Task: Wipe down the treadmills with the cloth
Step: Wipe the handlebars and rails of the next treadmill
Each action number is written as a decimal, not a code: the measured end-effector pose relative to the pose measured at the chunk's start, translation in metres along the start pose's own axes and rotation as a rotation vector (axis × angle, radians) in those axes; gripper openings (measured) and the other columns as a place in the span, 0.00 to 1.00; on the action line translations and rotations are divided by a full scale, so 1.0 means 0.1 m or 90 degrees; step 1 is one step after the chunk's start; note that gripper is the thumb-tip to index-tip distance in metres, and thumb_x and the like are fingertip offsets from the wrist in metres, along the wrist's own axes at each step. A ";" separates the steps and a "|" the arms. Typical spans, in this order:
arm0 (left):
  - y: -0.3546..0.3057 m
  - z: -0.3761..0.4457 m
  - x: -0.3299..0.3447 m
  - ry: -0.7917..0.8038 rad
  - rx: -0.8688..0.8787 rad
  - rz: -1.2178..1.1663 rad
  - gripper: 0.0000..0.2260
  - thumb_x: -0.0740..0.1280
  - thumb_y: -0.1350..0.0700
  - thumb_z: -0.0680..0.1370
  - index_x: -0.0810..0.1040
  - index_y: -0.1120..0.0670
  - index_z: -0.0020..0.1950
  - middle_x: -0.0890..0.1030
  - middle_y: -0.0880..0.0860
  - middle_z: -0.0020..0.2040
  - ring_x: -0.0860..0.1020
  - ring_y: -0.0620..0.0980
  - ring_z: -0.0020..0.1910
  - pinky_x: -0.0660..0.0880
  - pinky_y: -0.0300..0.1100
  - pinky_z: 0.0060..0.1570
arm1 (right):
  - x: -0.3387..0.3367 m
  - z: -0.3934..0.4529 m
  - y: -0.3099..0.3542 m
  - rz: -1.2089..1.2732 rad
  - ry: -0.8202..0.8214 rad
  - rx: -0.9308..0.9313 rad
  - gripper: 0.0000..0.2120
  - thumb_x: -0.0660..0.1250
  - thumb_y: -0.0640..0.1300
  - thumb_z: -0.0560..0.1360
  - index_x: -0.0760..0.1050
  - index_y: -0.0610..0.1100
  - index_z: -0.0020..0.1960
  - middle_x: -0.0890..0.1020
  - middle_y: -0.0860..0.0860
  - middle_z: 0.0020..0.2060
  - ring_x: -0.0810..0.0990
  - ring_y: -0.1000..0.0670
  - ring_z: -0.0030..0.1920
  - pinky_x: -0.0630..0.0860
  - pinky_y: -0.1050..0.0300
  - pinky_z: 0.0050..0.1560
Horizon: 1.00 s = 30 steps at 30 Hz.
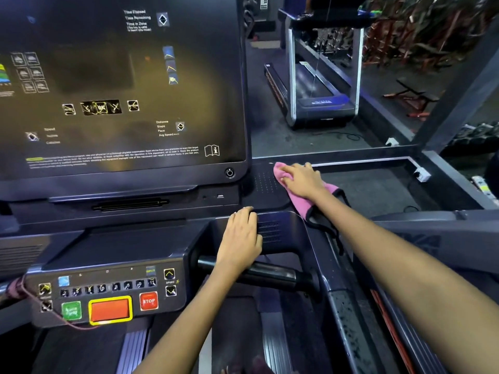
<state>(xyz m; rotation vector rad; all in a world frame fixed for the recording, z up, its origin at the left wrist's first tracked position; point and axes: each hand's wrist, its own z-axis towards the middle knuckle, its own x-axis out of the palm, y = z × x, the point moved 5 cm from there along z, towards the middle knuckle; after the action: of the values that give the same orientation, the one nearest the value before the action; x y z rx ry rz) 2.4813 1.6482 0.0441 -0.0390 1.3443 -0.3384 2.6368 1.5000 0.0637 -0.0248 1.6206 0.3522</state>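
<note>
Red and green buttons sit nearest, on the control panel [108, 295] at lower left: a red pad with yellow border [110, 309], a green button [71, 310] and a red STOP button [148, 300]. Just right of the panel, a black handle [272, 275] runs sideways. The left hand [240, 238] lies above it on the dark console edge, fingers straight and together, holding nothing. Further on, the right hand [302, 179] presses flat on the pink cloth [305, 193], fingers relaxed, on the console's right shelf [266, 184] just beside the screen. One dark-edged corner of the cloth hangs over the shelf edge. The big dark screen [121, 85] stands upper left. Far behind, a second treadmill [318, 85] stands on the floor.
</note>
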 end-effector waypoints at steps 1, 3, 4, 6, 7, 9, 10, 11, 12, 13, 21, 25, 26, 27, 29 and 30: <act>0.00 0.00 -0.01 -0.002 -0.005 0.004 0.14 0.64 0.60 0.70 0.73 0.62 0.55 0.74 0.59 0.60 0.72 0.58 0.59 0.68 0.51 0.64 | -0.01 0.05 0.00 0.011 0.005 0.004 0.20 0.54 0.50 0.79 0.63 0.58 0.71 0.73 0.48 0.64 0.67 0.40 0.62 0.67 0.42 0.60; 0.01 -0.02 -0.03 -0.013 -0.017 0.011 0.14 0.65 0.60 0.69 0.74 0.62 0.53 0.75 0.59 0.58 0.73 0.58 0.58 0.70 0.52 0.63 | -0.01 0.13 -0.01 0.030 0.020 0.003 0.21 0.54 0.50 0.78 0.63 0.60 0.70 0.73 0.49 0.65 0.67 0.40 0.61 0.68 0.43 0.60; 0.01 -0.02 -0.05 -0.024 -0.024 0.017 0.14 0.65 0.60 0.68 0.74 0.62 0.52 0.76 0.59 0.57 0.75 0.58 0.57 0.71 0.52 0.61 | 0.00 0.14 -0.02 0.036 0.025 0.000 0.21 0.54 0.50 0.78 0.63 0.61 0.70 0.73 0.49 0.65 0.68 0.39 0.61 0.68 0.43 0.61; 0.02 -0.03 -0.09 -0.044 -0.037 0.027 0.13 0.63 0.59 0.67 0.75 0.61 0.50 0.77 0.59 0.54 0.76 0.58 0.54 0.74 0.52 0.57 | 0.00 0.11 -0.04 0.039 0.022 -0.011 0.21 0.54 0.49 0.78 0.64 0.60 0.70 0.73 0.48 0.64 0.68 0.40 0.60 0.68 0.43 0.61; 0.03 -0.03 -0.12 -0.053 -0.048 0.027 0.12 0.62 0.59 0.67 0.75 0.61 0.49 0.78 0.59 0.53 0.77 0.58 0.53 0.74 0.52 0.56 | -0.01 0.06 -0.05 0.039 0.019 -0.019 0.20 0.55 0.49 0.79 0.64 0.60 0.70 0.74 0.48 0.63 0.68 0.40 0.60 0.68 0.43 0.60; 0.07 -0.05 -0.15 -0.067 -0.084 0.018 0.12 0.59 0.57 0.68 0.74 0.60 0.47 0.78 0.58 0.51 0.77 0.58 0.51 0.73 0.51 0.54 | -0.01 -0.09 -0.08 0.045 0.018 -0.038 0.20 0.57 0.50 0.79 0.65 0.59 0.70 0.75 0.48 0.61 0.67 0.41 0.61 0.67 0.43 0.60; 0.08 -0.05 -0.15 -0.069 -0.103 0.014 0.13 0.56 0.56 0.68 0.74 0.59 0.48 0.77 0.58 0.51 0.77 0.58 0.50 0.73 0.51 0.53 | -0.01 -0.19 -0.10 0.050 0.020 -0.049 0.20 0.58 0.51 0.79 0.64 0.60 0.70 0.75 0.48 0.61 0.67 0.41 0.62 0.66 0.42 0.61; 0.10 -0.06 -0.16 -0.065 -0.123 0.014 0.14 0.55 0.55 0.69 0.73 0.59 0.48 0.77 0.57 0.51 0.76 0.58 0.49 0.72 0.50 0.52 | -0.01 -0.29 -0.11 0.051 0.021 -0.063 0.21 0.58 0.51 0.79 0.64 0.60 0.71 0.75 0.49 0.61 0.67 0.42 0.62 0.66 0.42 0.62; 0.12 -0.06 -0.17 -0.052 -0.145 0.014 0.13 0.55 0.55 0.71 0.73 0.59 0.50 0.76 0.57 0.51 0.76 0.58 0.49 0.71 0.50 0.51 | 0.00 -0.39 -0.12 0.046 0.020 -0.076 0.21 0.58 0.51 0.79 0.63 0.60 0.71 0.75 0.49 0.61 0.67 0.42 0.62 0.66 0.43 0.61; 0.14 -0.07 -0.16 -0.024 -0.171 0.008 0.12 0.57 0.56 0.73 0.72 0.59 0.52 0.75 0.57 0.52 0.75 0.58 0.50 0.69 0.50 0.51 | 0.01 -0.48 -0.14 0.034 0.018 -0.090 0.21 0.58 0.51 0.79 0.64 0.59 0.71 0.75 0.50 0.61 0.67 0.43 0.61 0.66 0.43 0.61; 0.16 -0.35 -0.13 0.014 -0.239 0.025 0.08 0.59 0.57 0.73 0.72 0.58 0.49 0.78 0.56 0.43 0.78 0.58 0.39 0.71 0.47 0.36 | 0.10 -0.89 -0.10 -0.117 0.026 -0.252 0.18 0.57 0.55 0.79 0.67 0.60 0.68 0.72 0.56 0.62 0.65 0.48 0.62 0.65 0.49 0.57; 0.10 -0.59 -0.09 -0.092 -0.009 0.110 0.09 0.56 0.54 0.73 0.70 0.54 0.35 0.74 0.52 0.30 0.74 0.54 0.28 0.65 0.46 0.38 | 0.11 -0.91 0.00 -0.191 0.011 -0.302 0.19 0.51 0.58 0.79 0.69 0.60 0.67 0.72 0.52 0.61 0.69 0.46 0.58 0.67 0.46 0.53; 0.10 -0.62 -0.08 -0.107 0.026 0.117 0.10 0.56 0.54 0.74 0.70 0.53 0.35 0.73 0.51 0.30 0.73 0.54 0.29 0.62 0.46 0.39 | 0.11 -0.93 0.05 -0.211 -0.005 -0.312 0.19 0.50 0.58 0.78 0.71 0.59 0.65 0.74 0.50 0.59 0.70 0.45 0.56 0.67 0.46 0.51; 0.09 -0.64 -0.10 -0.119 0.042 0.120 0.11 0.56 0.53 0.75 0.70 0.53 0.35 0.73 0.51 0.31 0.73 0.53 0.30 0.62 0.45 0.39 | 0.11 -0.94 0.11 -0.232 -0.027 -0.319 0.20 0.50 0.58 0.78 0.73 0.58 0.64 0.75 0.49 0.56 0.72 0.44 0.53 0.68 0.46 0.49; 0.10 -0.64 -0.11 -0.146 0.035 0.123 0.11 0.56 0.53 0.76 0.71 0.53 0.35 0.73 0.51 0.31 0.72 0.53 0.31 0.62 0.45 0.40 | 0.15 -0.99 0.29 -0.273 -0.066 -0.321 0.18 0.55 0.55 0.77 0.74 0.55 0.63 0.76 0.46 0.53 0.74 0.44 0.51 0.68 0.46 0.47; 0.10 -0.64 -0.11 -0.155 0.033 0.124 0.11 0.56 0.53 0.76 0.71 0.54 0.35 0.73 0.51 0.31 0.72 0.53 0.32 0.62 0.45 0.40 | 0.18 -1.00 0.43 -0.285 -0.079 -0.323 0.16 0.59 0.53 0.77 0.73 0.55 0.64 0.76 0.46 0.53 0.74 0.44 0.51 0.69 0.46 0.47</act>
<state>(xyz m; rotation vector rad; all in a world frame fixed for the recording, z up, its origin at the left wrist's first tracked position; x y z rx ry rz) 2.4203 1.6708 0.0379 0.0912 1.0875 -0.1963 2.5285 1.5200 0.0591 -0.7248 1.3210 0.3979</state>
